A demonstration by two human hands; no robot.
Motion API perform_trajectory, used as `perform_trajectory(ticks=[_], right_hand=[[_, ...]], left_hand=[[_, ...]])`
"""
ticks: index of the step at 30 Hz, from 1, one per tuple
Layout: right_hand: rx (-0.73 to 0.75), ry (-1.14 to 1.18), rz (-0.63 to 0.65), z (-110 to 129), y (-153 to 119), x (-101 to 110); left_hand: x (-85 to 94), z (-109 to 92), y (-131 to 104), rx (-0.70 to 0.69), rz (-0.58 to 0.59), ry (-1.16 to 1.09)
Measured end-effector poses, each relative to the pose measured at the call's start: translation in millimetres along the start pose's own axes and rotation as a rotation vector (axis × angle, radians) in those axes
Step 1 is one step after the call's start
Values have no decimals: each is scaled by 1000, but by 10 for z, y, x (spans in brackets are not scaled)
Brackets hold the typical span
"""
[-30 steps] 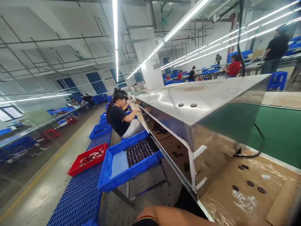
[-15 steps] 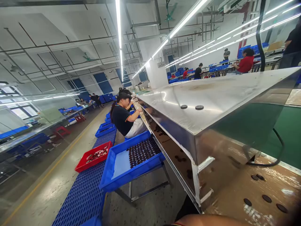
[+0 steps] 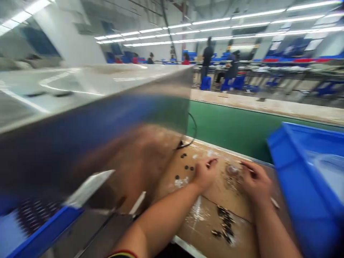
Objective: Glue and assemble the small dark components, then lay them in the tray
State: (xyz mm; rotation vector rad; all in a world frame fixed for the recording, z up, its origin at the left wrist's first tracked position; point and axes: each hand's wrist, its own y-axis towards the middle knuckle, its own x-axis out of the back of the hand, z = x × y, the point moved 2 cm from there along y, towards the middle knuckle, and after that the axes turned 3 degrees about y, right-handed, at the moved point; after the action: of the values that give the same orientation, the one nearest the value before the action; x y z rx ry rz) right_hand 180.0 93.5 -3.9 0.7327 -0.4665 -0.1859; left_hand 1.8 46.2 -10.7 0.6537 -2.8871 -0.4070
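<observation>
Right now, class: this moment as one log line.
left hand: curled, near black discs | right hand: curled, near blue bin | holds: unclear

Black discs (image 3: 186, 167) lie scattered beyond small dark pieces (image 3: 227, 225), loosely heaped.

No text, label, brand, number or sign readable on any surface in view.

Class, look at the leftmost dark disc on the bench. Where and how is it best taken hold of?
Probably by opposite edges of the disc, from above and from the left hand's side: it looks round, lies flat and sits apart from the other discs, while the steel box stands on its other side.
</observation>
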Motion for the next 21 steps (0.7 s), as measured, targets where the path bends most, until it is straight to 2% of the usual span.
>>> perform_trajectory(ticks=[1,3,8,16,21], right_hand=[[12,-25,11,-29,-10,122],[-16,-40,57,-50,-23,185],[-140,-23,27,-66,-53,86],[-43,-84,103,-70,-76,21],[-23,-121,117,-52,-69,-31]], left_hand=[[10,57,23,27,-4,-29],[44,153,75,66,-5,-59],[75,232,96,129,48,-66],[16,238,74,114,130,-1],[5,232,67,112,140,-1]])
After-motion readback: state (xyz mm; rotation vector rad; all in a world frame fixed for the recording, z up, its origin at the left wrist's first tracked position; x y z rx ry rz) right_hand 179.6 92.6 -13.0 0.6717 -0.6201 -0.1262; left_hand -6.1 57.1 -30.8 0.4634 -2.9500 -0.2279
